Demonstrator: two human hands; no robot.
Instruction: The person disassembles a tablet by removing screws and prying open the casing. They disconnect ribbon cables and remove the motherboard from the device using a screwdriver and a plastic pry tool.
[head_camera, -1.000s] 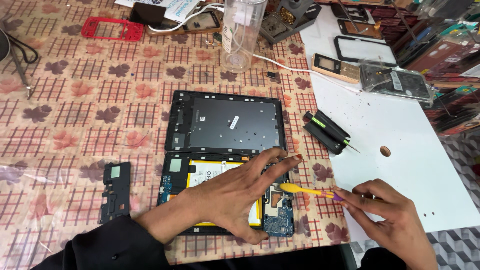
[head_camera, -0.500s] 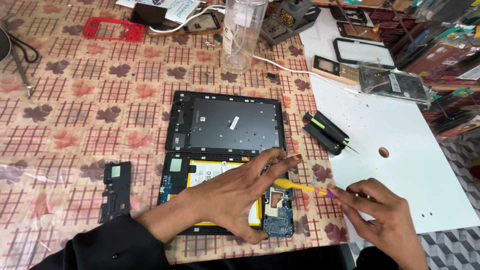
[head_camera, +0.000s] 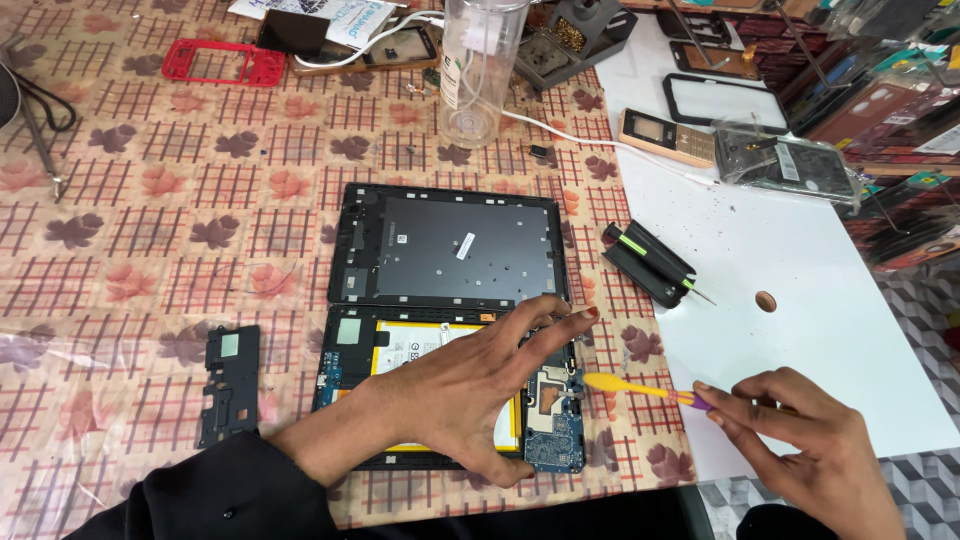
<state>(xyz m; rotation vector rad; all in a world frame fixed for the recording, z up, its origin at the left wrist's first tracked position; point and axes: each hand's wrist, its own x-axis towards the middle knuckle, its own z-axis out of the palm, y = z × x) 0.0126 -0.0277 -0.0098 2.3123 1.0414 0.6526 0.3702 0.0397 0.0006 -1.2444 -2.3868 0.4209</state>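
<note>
My left hand (head_camera: 470, 385) still lies flat and open, fingers spread, pressing on the opened tablet (head_camera: 450, 390) at the near middle of the table, covering most of its yellow-edged battery. My right hand (head_camera: 800, 440) still pinches the purple end of one yellow pry tool (head_camera: 640, 388), whose tip now rests by the tablet's right edge next to the blue circuit board (head_camera: 555, 425), a little lower than half a second ago. Just beyond lies one detached dark back panel (head_camera: 450, 245), touching the tablet's far edge. I count one black part (head_camera: 228, 380) to the left, one black and green tool case (head_camera: 650, 262) to the right on the white mat (head_camera: 800, 300), one clear jar (head_camera: 478, 70) and one red frame (head_camera: 225, 62) at the far side.
</note>
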